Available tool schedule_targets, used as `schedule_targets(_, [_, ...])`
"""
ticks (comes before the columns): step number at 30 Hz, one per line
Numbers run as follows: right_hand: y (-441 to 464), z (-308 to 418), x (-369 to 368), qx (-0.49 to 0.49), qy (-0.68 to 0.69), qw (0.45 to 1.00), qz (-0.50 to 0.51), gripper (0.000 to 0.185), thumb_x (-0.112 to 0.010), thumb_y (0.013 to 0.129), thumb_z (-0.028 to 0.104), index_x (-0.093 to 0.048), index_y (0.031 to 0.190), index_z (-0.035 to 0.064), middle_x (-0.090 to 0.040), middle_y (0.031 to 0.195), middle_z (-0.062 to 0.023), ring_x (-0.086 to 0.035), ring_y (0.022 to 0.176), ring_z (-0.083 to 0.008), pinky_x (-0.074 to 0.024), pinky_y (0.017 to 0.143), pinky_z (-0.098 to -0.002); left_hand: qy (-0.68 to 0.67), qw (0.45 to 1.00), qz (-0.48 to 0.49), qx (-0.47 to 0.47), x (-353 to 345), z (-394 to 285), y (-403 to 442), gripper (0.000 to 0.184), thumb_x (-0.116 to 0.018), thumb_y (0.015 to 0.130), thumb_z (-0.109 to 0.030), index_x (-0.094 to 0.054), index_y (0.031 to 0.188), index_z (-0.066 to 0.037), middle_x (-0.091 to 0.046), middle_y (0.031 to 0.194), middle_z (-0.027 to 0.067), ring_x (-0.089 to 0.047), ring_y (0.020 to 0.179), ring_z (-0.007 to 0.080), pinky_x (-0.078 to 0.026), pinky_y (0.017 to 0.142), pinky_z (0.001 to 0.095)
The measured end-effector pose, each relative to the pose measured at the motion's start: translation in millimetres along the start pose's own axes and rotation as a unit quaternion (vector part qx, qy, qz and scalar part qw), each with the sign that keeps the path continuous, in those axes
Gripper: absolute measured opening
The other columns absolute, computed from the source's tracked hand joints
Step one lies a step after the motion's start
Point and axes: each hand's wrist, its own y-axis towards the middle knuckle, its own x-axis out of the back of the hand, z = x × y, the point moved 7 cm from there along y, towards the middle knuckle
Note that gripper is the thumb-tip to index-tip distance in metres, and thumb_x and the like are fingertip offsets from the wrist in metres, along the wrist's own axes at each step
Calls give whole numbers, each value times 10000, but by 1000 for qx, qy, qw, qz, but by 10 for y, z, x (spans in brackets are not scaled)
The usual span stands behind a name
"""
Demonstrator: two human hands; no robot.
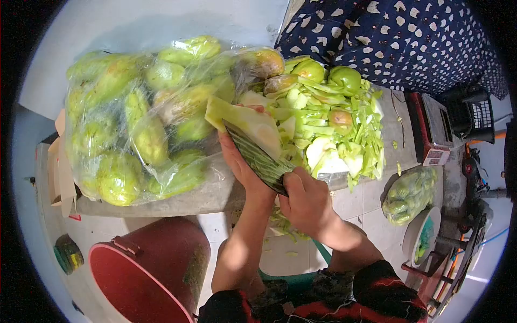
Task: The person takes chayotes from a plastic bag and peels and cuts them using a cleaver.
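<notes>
My left hand [237,161] is closed around a partly peeled green mango [253,126], whose pale flesh faces up. My right hand [309,199] grips a knife [258,159], its handle mostly hidden in the fist. The broad blade slants up and left against the lower side of the mango. Just beyond my hands lies a heap of green peels and pale cut pieces [323,129], with a few whole mangoes [344,79] on it. To the left, a clear plastic bag [145,129] full of green mangoes rests on the table.
Below the table [161,207] stands a red bucket [151,269]. A red scale [431,129] sits at the right, near a black basket [474,113]. On the floor are another filled bag [410,195] and a white basin [423,237]. Dark patterned cloth [388,43] hangs behind the peels.
</notes>
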Motion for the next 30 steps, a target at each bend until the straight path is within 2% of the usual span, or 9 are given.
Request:
schedule_targets(5, [-10, -10, 10, -6, 39, 999, 3, 310, -674, 692, 13, -484, 938, 12, -503, 785, -153, -544, 597, -385, -451, 516, -462, 53, 996, 51, -51, -95, -55, 14, 553, -341, 1008, -525, -421, 1251, -35, -552, 1139, 128, -559, 1038, 220, -491, 861, 345])
schedule_targets(8, [-10, -38, -17, -37, 47, 998, 19, 256, -653, 742, 19, -498, 944, -6, -529, 775, -177, -560, 620, -399, -461, 540, -470, 21, 997, 69, 20, -73, -2, 39, 556, -348, 1005, -527, -416, 1245, -30, -551, 1122, 128, -580, 989, 212, -520, 763, 310])
schedule_targets(10, [18, -53, 4, -59, 75, 995, 26, 201, -640, 780, 32, -511, 928, -11, -552, 762, -192, -573, 628, -406, -465, 543, -470, 20, 995, 80, 50, -10, 36, 70, 587, -377, 979, -539, -443, 1279, -38, -542, 1163, 170, -587, 1015, 352, -574, 668, 420])
schedule_targets(16, [98, -173, 46, -108, 169, 978, 65, 157, -583, 857, 98, -474, 920, 5, -557, 777, -247, -573, 692, -476, -457, 566, -525, 137, 987, 85, -9, -94, -105, 92, 564, -378, 992, -503, -444, 1251, -6, -588, 1040, 162, -638, 876, 300, -570, 626, 348])
schedule_targets(19, [148, -192, 122, -135, 182, 970, 82, 145, -568, 887, 114, -476, 910, 4, -555, 728, -255, -572, 685, -481, -440, 558, -532, 146, 983, 113, -25, -129, -161, 90, 511, -418, 1011, -429, -444, 1241, 26, -585, 1056, 136, -611, 896, 201, -513, 763, 310])
schedule_targets(23, [194, -251, 210, -144, 197, 967, 77, 119, -565, 901, 109, -490, 883, 18, -559, 663, -243, -567, 651, -484, -432, 536, -530, 128, 985, 118, -17, -161, -161, 90, 507, -419, 1013, -415, -450, 1243, 36, -591, 1050, 140, -615, 894, 208, -505, 795, 324])
schedule_targets(26, [155, -244, 184, -115, 154, 980, 42, 115, -588, 896, 101, -515, 913, 14, -570, 646, -234, -576, 635, -471, -442, 526, -505, 202, 973, 107, -17, -156, -151, 101, 570, -386, 993, -508, -454, 1258, -8, -603, 1048, 157, -647, 862, 277, -567, 656, 346])
schedule_targets(28, [149, -154, 313, -109, 171, 979, 32, 124, -610, 887, 92, -529, 923, 6, -579, 639, -219, -592, 607, -439, -453, 525, -477, 152, 986, 68, 19, -104, -142, 104, 541, -400, 1012, -443, -457, 1280, 24, -602, 1068, 130, -625, 913, 215, -516, 786, 340])
schedule_targets(30, [107, -145, 513, -101, 184, 978, 3, 148, -646, 869, 74, -550, 940, -14, -592, 623, -185, -616, 553, -364, -466, 514, -415, 80, 995, -13, 58, 75, -87, 248, 570, -390, 1004, -476, -453, 1292, 13, -608, 1075, 133, -632, 908, 229, -527, 763, 362])
